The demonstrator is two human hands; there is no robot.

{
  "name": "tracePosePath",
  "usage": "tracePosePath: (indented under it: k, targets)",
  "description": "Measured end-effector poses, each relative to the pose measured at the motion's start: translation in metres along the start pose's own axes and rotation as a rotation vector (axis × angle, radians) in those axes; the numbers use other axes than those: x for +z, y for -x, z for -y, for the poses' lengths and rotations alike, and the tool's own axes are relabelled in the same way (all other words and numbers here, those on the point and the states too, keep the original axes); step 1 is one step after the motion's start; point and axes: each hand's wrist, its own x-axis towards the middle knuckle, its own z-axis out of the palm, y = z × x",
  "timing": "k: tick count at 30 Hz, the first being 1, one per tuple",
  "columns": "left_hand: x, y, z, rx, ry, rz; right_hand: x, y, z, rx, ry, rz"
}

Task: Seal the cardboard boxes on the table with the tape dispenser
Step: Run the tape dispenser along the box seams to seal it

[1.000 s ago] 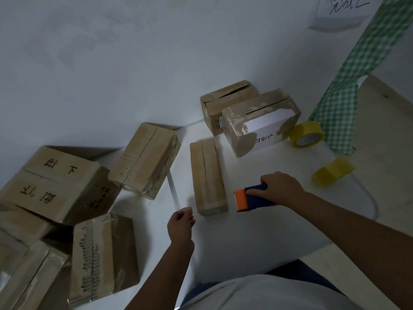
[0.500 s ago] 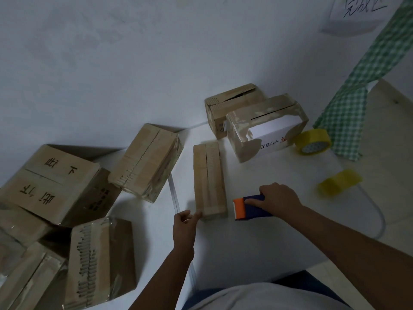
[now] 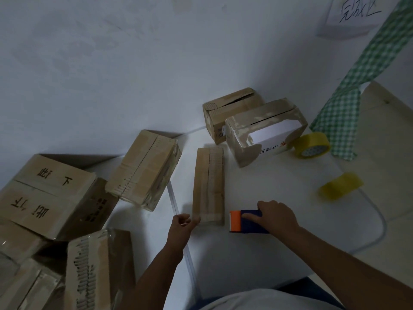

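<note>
A packing station: taped cardboard boxes (image 3: pixel 143 171), tape rolls (image 3: pixel 311 145).

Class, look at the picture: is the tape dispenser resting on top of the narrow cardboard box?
No. The tape dispenser sits on the white table, gripped by the right hand, to the right of the narrow box.

Dim all over, with a cold blue-grey look. Soft dark shadows on the wall (image 3: pixel 111 74) behind the big printed box (image 3: pixel 44 189), and short ones on the bench (image 3: pixel 279 186) just left of the long narrow box (image 3: pixel 209 186). Small shine on the taped white box (image 3: pixel 266 133). A bit soft and grainy everywhere. Bent and stretched near the edges, far from the long narrow box.
</note>
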Motion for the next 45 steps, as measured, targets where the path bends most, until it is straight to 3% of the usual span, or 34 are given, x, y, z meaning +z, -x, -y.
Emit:
tracePosePath:
  k: [6,11,13,15,17,18,21,24,32,41,45]
  targets:
    - [-0.028,-0.01,0.006,0.293,-0.522,-0.01,0.003,0.0,0.0,0.015,-0.018,0.003]
    - [-0.051,-0.023,0.001,0.238,-0.825,-0.055,-0.001,0.003,-0.001,0.021,0.006,-0.002]
    - [-0.044,-0.017,-0.01,0.476,-0.876,-0.123,-0.002,0.003,-0.002,0.028,-0.027,-0.009]
    - [-0.026,-0.009,-0.026,0.871,-0.913,-0.131,-0.002,0.003,-0.001,0.028,-0.046,-0.009]
    - [-0.004,-0.009,-0.038,1.152,-0.988,-0.004,-0.003,0.003,0.0,0.014,-0.052,0.006]
    - [0.007,-0.009,-0.042,1.186,-1.059,0.106,-0.004,0.003,0.001,0.006,-0.056,0.016]
    - [0.028,-0.024,-0.039,1.117,-1.25,0.29,-0.009,0.006,0.0,-0.021,-0.071,0.053]
    - [0.033,-0.037,-0.027,1.024,-1.327,0.36,-0.013,0.012,-0.005,-0.042,-0.026,0.047]
    - [0.035,-0.049,-0.014,1.063,-1.414,0.303,-0.019,0.013,0.002,-0.066,0.101,0.026]
    - [0.035,-0.046,-0.013,1.054,-1.409,0.29,-0.012,0.005,0.01,-0.03,0.024,0.069]
    - [0.034,-0.045,-0.013,1.035,-1.389,0.313,-0.021,0.005,-0.01,0.096,0.033,0.076]
